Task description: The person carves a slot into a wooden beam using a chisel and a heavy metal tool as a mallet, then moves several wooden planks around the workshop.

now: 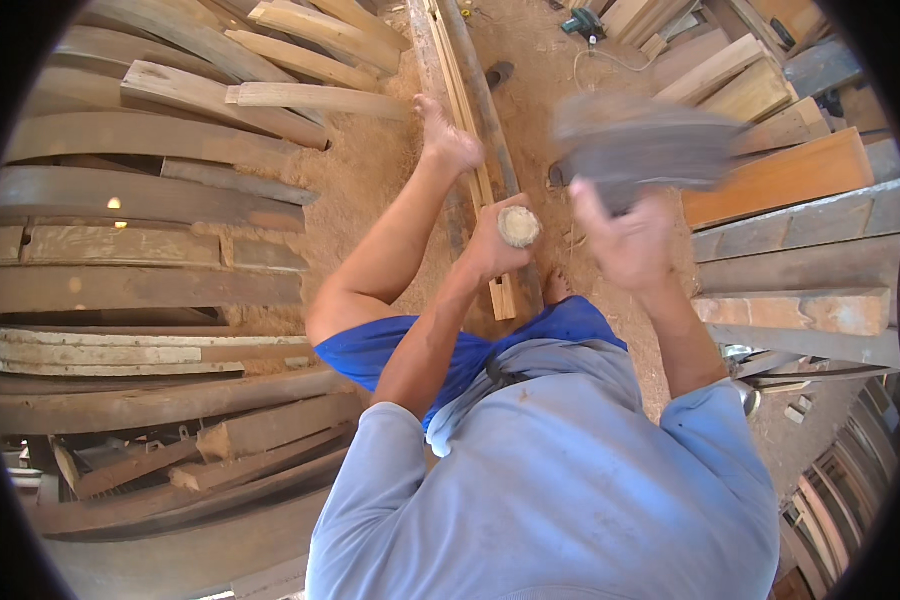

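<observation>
My left hand (492, 248) is closed around an upright chisel, whose round, pale, worn handle end (519, 227) points up at me. Its blade is hidden below my fist. Beneath it lies a narrow light wooden strip (504, 302) with a small dark slot near its close end. My right hand (630, 240) grips a dark wooden mallet (650, 150), raised to the right of the chisel and apart from it. Both mallet and right hand are smeared by motion. My bare left foot (453, 140) rests against the long timber on which the strip lies.
Stacked planks and curved timbers (150, 285) fill the left side. More boards, one of them orange-brown (785, 180), lie at the right. A green power tool (583, 25) with a cord sits on the sawdust-covered floor (360, 150) at the far right.
</observation>
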`<control>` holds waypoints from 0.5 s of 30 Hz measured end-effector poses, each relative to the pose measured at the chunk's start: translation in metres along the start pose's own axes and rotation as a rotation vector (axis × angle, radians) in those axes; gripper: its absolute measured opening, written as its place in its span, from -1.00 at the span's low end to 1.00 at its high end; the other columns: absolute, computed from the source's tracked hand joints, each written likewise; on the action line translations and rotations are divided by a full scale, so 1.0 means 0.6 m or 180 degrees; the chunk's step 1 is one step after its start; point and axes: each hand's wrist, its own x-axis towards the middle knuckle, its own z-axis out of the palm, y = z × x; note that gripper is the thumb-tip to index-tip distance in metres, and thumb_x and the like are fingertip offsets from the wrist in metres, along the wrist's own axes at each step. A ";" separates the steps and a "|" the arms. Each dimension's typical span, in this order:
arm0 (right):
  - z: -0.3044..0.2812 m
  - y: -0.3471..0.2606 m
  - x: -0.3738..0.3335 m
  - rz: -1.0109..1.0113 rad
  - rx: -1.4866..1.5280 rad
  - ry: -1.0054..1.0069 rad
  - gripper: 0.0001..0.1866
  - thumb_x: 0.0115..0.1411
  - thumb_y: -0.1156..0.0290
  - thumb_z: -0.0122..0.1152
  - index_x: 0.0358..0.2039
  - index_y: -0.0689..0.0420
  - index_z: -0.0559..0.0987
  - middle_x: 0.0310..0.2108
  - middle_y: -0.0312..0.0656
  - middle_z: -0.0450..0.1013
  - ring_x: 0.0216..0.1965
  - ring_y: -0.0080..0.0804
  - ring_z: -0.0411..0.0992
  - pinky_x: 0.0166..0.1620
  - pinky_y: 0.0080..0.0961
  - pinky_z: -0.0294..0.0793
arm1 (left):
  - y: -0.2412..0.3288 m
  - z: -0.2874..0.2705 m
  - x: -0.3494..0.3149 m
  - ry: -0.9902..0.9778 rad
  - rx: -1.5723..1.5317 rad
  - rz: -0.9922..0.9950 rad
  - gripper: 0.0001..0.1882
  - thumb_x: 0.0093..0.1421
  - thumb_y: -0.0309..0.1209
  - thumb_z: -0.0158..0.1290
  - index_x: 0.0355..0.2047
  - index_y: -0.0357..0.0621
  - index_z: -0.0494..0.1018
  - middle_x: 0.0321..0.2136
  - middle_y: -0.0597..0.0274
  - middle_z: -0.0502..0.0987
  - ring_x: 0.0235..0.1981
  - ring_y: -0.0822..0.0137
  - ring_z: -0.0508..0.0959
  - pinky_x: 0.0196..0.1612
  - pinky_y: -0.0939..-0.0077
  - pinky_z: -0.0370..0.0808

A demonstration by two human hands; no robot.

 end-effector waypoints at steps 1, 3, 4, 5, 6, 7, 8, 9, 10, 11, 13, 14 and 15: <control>-0.008 0.050 -0.006 -0.0461 -0.1106 -0.0514 -0.66 0.22 0.29 0.32 -0.13 0.29 0.57 -0.50 0.01 0.52 -0.46 -0.20 0.50 -0.29 -0.31 0.49 | 0.004 0.009 0.009 -0.0027 -0.0010 0.0074 -0.91 0.08 -0.54 0.20 -0.41 -0.19 0.50 -0.49 0.27 0.56 -0.43 0.49 0.53 -0.32 0.51 0.47; -0.012 0.038 -0.004 0.0027 -0.1923 -0.1368 -0.58 0.17 0.30 0.32 -0.07 0.36 0.54 -0.41 0.18 0.54 -0.36 0.09 0.53 -0.24 -0.14 0.52 | -0.007 0.007 -0.007 0.0280 -0.0135 0.0298 -0.91 0.08 -0.54 0.20 -0.41 -0.19 0.49 -0.50 0.27 0.54 -0.44 0.49 0.52 -0.33 0.52 0.47; -0.013 0.034 -0.003 0.0280 -0.2325 -0.1798 -0.53 0.15 0.31 0.32 -0.04 0.40 0.52 -0.37 0.26 0.55 -0.30 0.24 0.55 -0.22 -0.06 0.54 | -0.007 0.004 -0.015 0.0435 -0.0195 0.0403 -0.91 0.09 -0.55 0.20 -0.42 -0.18 0.49 -0.51 0.27 0.53 -0.44 0.49 0.51 -0.33 0.53 0.47; -0.013 0.032 -0.005 0.0313 -0.2044 -0.1582 -0.53 0.15 0.32 0.32 -0.03 0.40 0.51 -0.36 0.25 0.55 -0.30 0.19 0.56 -0.21 -0.09 0.54 | -0.007 0.003 -0.024 0.0396 -0.0234 0.0452 -0.91 0.10 -0.55 0.20 -0.42 -0.18 0.49 -0.51 0.27 0.54 -0.44 0.49 0.52 -0.33 0.52 0.47; -0.014 0.032 -0.007 0.0347 -0.1763 -0.1365 -0.53 0.15 0.33 0.32 -0.03 0.41 0.51 -0.36 0.23 0.56 -0.30 0.14 0.58 -0.20 -0.12 0.54 | -0.006 0.004 -0.031 0.0354 -0.0274 0.0502 -0.92 0.10 -0.55 0.20 -0.42 -0.18 0.49 -0.50 0.26 0.54 -0.43 0.48 0.53 -0.33 0.52 0.48; -0.012 0.029 -0.012 0.0388 -0.1460 -0.1152 -0.53 0.15 0.34 0.32 -0.03 0.41 0.50 -0.35 0.22 0.57 -0.29 0.09 0.59 -0.19 -0.16 0.54 | -0.004 0.001 -0.040 0.0310 -0.0297 0.0536 -0.92 0.11 -0.55 0.20 -0.42 -0.18 0.50 -0.50 0.26 0.54 -0.42 0.48 0.54 -0.33 0.51 0.48; -0.007 0.024 -0.015 0.0345 -0.0970 -0.0961 -0.54 0.15 0.36 0.32 -0.03 0.40 0.51 -0.35 0.17 0.57 -0.30 0.01 0.59 -0.18 -0.19 0.54 | -0.004 0.000 -0.040 0.0353 -0.0336 0.0558 -0.92 0.12 -0.54 0.20 -0.43 -0.18 0.49 -0.50 0.27 0.54 -0.42 0.48 0.54 -0.33 0.52 0.48; 0.000 0.016 -0.017 0.0306 -0.0483 -0.0763 -0.56 0.14 0.38 0.33 -0.04 0.40 0.51 -0.34 0.11 0.58 -0.30 -0.08 0.59 -0.17 -0.23 0.53 | -0.005 0.000 -0.034 0.0393 -0.0374 0.0582 -0.91 0.12 -0.54 0.20 -0.43 -0.17 0.49 -0.50 0.28 0.54 -0.43 0.48 0.54 -0.34 0.52 0.48; 0.005 0.006 -0.017 0.0260 0.0004 -0.0556 -0.57 0.14 0.40 0.33 -0.05 0.39 0.51 -0.34 0.06 0.58 -0.31 -0.16 0.58 -0.16 -0.26 0.53 | -0.005 -0.004 -0.027 0.0433 -0.0408 0.0615 -0.91 0.13 -0.54 0.20 -0.44 -0.17 0.48 -0.50 0.28 0.54 -0.43 0.48 0.54 -0.34 0.52 0.47; 0.004 -0.006 -0.015 0.0273 -0.0020 -0.0526 -0.59 0.14 0.41 0.33 -0.05 0.39 0.52 -0.34 0.01 0.58 -0.32 -0.23 0.56 -0.16 -0.30 0.52 | -0.006 -0.011 -0.023 0.0502 -0.0438 0.0492 -0.90 0.12 -0.55 0.20 -0.45 -0.17 0.47 -0.50 0.30 0.54 -0.43 0.49 0.53 -0.35 0.53 0.47; -0.008 -0.040 -0.006 0.0302 -0.0091 -0.0452 -0.62 0.15 0.45 0.32 -0.07 0.38 0.52 -0.33 -0.10 0.57 -0.34 -0.36 0.51 -0.17 -0.38 0.51 | -0.005 -0.026 -0.015 0.0625 -0.0517 0.0260 -0.89 0.12 -0.55 0.20 -0.46 -0.17 0.46 -0.51 0.32 0.53 -0.43 0.51 0.52 -0.35 0.55 0.45; -0.019 -0.052 -0.003 0.0330 -0.0114 -0.0405 -0.63 0.15 0.45 0.33 -0.07 0.37 0.52 -0.33 -0.11 0.57 -0.34 -0.37 0.51 -0.17 -0.40 0.51 | 0.003 -0.025 -0.010 0.0562 -0.0560 0.0166 -0.89 0.12 -0.56 0.19 -0.47 -0.17 0.46 -0.51 0.32 0.53 -0.44 0.51 0.52 -0.36 0.55 0.45; -0.029 -0.064 0.000 0.0357 -0.0135 -0.0362 -0.64 0.15 0.45 0.33 -0.08 0.35 0.53 -0.33 -0.13 0.56 -0.35 -0.37 0.50 -0.18 -0.41 0.51 | 0.010 -0.025 -0.006 0.0501 -0.0601 0.0071 -0.90 0.12 -0.56 0.19 -0.47 -0.17 0.46 -0.51 0.33 0.54 -0.44 0.52 0.51 -0.36 0.55 0.45</control>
